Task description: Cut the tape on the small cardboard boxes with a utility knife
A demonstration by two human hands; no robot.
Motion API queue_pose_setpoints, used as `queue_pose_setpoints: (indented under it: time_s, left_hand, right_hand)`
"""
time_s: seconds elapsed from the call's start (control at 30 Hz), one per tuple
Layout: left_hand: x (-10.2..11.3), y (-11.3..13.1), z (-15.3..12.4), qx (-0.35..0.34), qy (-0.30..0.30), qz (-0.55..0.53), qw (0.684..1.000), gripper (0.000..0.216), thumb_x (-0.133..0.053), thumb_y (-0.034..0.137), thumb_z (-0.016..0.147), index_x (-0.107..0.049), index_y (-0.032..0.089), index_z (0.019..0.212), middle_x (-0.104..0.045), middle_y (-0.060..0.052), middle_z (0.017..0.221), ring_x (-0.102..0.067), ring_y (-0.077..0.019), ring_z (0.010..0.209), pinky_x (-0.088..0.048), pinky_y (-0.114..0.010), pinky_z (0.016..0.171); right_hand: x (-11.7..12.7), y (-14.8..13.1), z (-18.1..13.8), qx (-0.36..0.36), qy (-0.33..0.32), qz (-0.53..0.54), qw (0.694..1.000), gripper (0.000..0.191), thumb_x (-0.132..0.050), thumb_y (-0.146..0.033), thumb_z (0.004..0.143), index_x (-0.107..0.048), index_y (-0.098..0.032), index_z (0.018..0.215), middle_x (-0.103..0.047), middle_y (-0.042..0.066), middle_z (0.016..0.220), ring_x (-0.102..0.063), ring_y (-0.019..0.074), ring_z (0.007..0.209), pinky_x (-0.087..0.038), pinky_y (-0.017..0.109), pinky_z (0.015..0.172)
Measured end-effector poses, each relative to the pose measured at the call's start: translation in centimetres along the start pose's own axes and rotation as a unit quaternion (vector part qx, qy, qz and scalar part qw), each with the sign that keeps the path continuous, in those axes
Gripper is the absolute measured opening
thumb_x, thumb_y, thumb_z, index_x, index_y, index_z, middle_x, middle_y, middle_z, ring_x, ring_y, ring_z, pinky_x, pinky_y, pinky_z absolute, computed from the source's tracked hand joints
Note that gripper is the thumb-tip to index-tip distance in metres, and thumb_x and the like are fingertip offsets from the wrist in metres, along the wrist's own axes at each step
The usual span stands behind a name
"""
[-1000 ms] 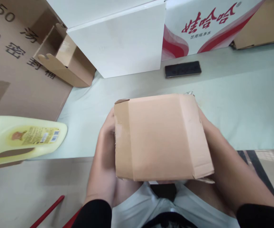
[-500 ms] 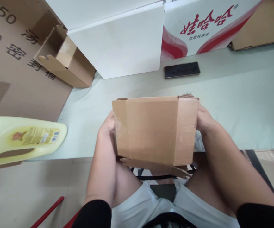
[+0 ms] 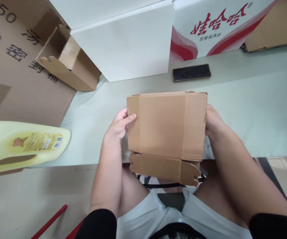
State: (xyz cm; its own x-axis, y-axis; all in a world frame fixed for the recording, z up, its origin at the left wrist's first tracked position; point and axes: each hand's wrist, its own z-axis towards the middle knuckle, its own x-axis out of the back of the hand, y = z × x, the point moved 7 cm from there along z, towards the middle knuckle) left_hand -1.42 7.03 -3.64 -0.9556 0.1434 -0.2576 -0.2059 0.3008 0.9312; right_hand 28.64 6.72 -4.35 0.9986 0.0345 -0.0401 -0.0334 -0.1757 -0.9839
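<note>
Where the pale green table (image 3: pixel 258 109) fills the view, everything is placed against it. On the table's far left corner a big brown carton (image 3: pixel 14 83) with black printed characters stands, and a white panel (image 3: pixel 128 46) leans along the table's back edge beside it. A red and white printed carton (image 3: pixel 208 30) takes up the table's far right.

A plain cardboard box (image 3: pixel 165 126) is held up over the table's near edge, its broad side facing the camera. One loose bottom flap (image 3: pixel 163 167) hangs below the table's edge, over the person's lap. A yellow jug (image 3: pixel 21 144) lies on its side at the table's near left corner. A small open carton (image 3: pixel 69 66) sits on the table's far left, against the big brown one.

The left hand (image 3: pixel 118 126) grips the cardboard box at its left edge, just above the table's near edge, with the thumb pressed on the front face and the fingers hidden behind. The right hand (image 3: pixel 214 121) is wrapped round the right edge, its fingers out of sight behind the board.

A black phone (image 3: pixel 191 72) lies flat on the table toward its back. A thin red stick (image 3: pixel 50 221) shows on the floor below the table's near left.
</note>
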Motion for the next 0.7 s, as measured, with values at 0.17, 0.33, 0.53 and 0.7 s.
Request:
queue_pose_setpoints:
  time_s: [0.17,0.33,0.53,0.7]
  left_hand:
    - [1.5,0.6,0.5,-0.058,0.077,-0.023,0.995,0.054,-0.099,0.047,0.061,-0.072,0.018,0.097,-0.082,-0.013,0.096,-0.078,-0.0368,0.11,-0.066,-0.044,0.093]
    - [4.3,0.9,0.9,-0.144,0.191,-0.076,0.968,0.042,-0.096,0.041,0.067,-0.07,0.021,0.094,-0.082,-0.006,0.095,-0.08,-0.0285,0.103,-0.064,-0.038,0.096]
    - [7.5,1.3,0.9,-0.222,0.273,-0.118,0.929,0.028,-0.087,0.038,0.08,-0.068,0.025,0.097,-0.081,-0.003,0.108,-0.076,-0.0209,0.114,-0.061,-0.03,0.097]
    - [6.6,1.0,1.0,-0.214,0.269,-0.135,0.929,0.023,-0.077,0.045,0.09,-0.068,0.026,0.101,-0.078,-0.004,0.123,-0.064,-0.0226,0.136,-0.058,-0.034,0.107]
  right_hand:
    - [-0.6,0.1,-0.2,-0.049,-0.042,0.115,0.991,0.059,-0.063,-0.082,0.074,-0.068,-0.024,0.084,-0.061,-0.001,0.064,-0.062,0.0163,0.059,-0.053,0.03,0.059]
    - [-1.6,0.1,-1.1,-0.088,-0.1,0.128,0.983,0.046,-0.089,-0.056,0.061,-0.073,-0.023,0.09,-0.072,-0.002,0.074,-0.066,0.0144,0.063,-0.054,0.026,0.06]
    - [-1.6,0.0,-1.3,-0.068,-0.159,0.13,0.976,0.053,-0.084,-0.062,0.072,-0.074,-0.025,0.109,-0.081,0.005,0.103,-0.077,0.0234,0.088,-0.062,0.035,0.072]
    - [-3.4,-0.3,-1.8,0.005,-0.177,0.139,0.974,0.054,-0.092,-0.056,0.065,-0.07,-0.027,0.106,-0.08,0.004,0.106,-0.076,0.0254,0.1,-0.063,0.049,0.092]
